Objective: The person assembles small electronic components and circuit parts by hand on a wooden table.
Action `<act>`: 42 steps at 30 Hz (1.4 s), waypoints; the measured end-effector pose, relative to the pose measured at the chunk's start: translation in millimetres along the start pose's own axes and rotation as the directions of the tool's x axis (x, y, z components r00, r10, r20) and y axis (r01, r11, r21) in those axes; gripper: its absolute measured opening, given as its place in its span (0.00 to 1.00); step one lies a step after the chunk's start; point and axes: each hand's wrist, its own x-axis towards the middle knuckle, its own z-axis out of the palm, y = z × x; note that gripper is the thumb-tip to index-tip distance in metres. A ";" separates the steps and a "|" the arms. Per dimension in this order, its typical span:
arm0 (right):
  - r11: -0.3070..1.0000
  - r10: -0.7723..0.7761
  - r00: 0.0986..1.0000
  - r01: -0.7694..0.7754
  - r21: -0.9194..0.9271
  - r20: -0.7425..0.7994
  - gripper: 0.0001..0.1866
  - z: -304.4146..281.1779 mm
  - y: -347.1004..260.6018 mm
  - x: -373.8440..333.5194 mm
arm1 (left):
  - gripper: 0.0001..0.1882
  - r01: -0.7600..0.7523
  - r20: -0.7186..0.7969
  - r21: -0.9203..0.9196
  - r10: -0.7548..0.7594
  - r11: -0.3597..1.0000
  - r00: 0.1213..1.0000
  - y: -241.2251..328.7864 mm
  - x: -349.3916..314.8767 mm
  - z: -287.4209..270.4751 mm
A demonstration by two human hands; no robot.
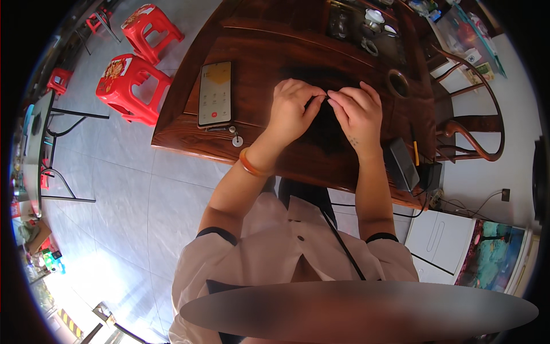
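Over the dark wooden table (258,43), my left hand (293,109) and my right hand (358,112) meet with their fingertips nearly touching. Thumb and forefinger are pinched on each hand. Between the two pinches sits a tiny dark thing (327,97), too small to name. Below the hands spreads a black patch (326,129) on the tabletop; whether it is material or shadow I cannot tell. The outer fingers of my right hand stick out loosely. An orange bangle (250,163) circles my left wrist.
To the left lies a phone (215,94) with a lit screen, and a small round pale tag (237,140) beside it. A dark box (401,164) stands at the right edge. Farther back are a round dark dish (397,83) and a white lidded cup (374,18). Red stools (134,86) stand left.
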 end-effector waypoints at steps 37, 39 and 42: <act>0.985 0.168 0.970 -0.174 0.019 0.174 0.09 -1.4 0.3 -7.2 | 0.07 -0.347 0.101 0.323 0.332 0.881 0.938 10.9 -2.3 -2.5; 0.974 0.198 0.964 -0.214 0.077 0.175 0.10 -1.0 2.9 -10.6 | 0.07 -0.317 0.063 0.253 0.311 0.914 0.948 6.4 -2.5 -0.7; 0.884 0.347 0.908 -0.400 0.240 0.236 0.11 -0.3 0.7 -7.9 | 0.06 -0.284 0.034 0.206 0.283 0.936 0.958 2.0 -2.0 1.0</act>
